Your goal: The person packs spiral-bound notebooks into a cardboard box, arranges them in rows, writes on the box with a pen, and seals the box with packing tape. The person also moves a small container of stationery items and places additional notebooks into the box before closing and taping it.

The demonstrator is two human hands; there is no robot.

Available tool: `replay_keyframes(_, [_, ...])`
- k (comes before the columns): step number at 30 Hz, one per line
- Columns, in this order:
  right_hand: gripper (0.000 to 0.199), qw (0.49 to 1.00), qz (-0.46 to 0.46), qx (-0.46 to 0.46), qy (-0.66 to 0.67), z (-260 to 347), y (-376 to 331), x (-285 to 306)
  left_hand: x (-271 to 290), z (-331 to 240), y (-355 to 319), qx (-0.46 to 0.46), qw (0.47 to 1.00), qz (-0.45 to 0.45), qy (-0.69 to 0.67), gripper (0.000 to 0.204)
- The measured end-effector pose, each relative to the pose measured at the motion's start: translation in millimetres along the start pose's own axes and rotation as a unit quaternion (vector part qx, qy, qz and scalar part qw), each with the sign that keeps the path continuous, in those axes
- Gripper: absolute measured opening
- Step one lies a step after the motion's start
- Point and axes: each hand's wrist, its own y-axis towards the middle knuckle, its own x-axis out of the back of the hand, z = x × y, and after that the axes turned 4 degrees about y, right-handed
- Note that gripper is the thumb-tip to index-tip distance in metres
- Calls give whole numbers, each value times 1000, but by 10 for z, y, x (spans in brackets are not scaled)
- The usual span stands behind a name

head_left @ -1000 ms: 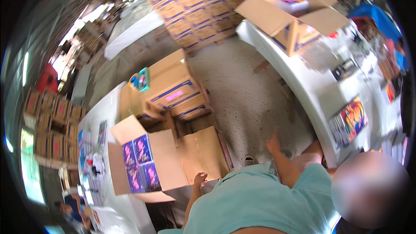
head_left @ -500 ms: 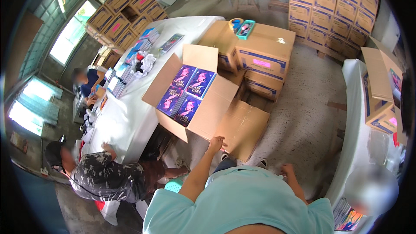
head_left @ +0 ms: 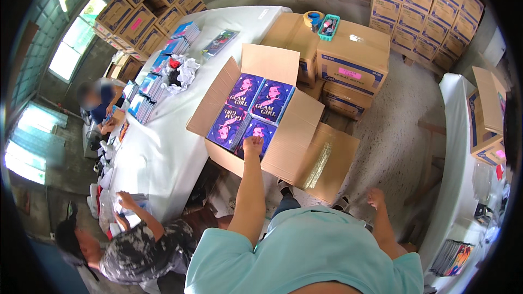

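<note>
An opened cardboard carton with its flaps spread holds several stacks of purple spiral notebooks with a pink-haired figure on the covers. My left hand is over the nearest right stack, its fingers curled, with nothing visible in them. From this angle I cannot tell whether it presses on the cover. My right hand hangs at my right side, away from the carton, its fingers loosely curled and nothing seen in them.
A closed carton behind bears a green basket and tape rolls. A flattened carton lies by my feet. Two people work along the white-covered table at left. Another table stands right; stacked cartons rise behind.
My left hand has moved from beside the carton's near flap to above the notebooks. I am nearer the carton. The near person at left has turned to the table, handling something there.
</note>
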Motion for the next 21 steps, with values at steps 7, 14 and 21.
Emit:
replay_keyframes(7, [37, 967, -68, -233, 71, 73, -585, -894, 160, -461, 696, 78, 966, -49, -241, 40])
replay_keyframes(14, [45, 968, -57, -233, 72, 459, -880, -1537, 101, -377, 526, 197, 963, -15, -186, 30])
replay_keyframes(21, [42, 984, -80, -161, 5, 1049, -784, -1937, -246, -166, 913, 288, 950, 56, -103, 59])
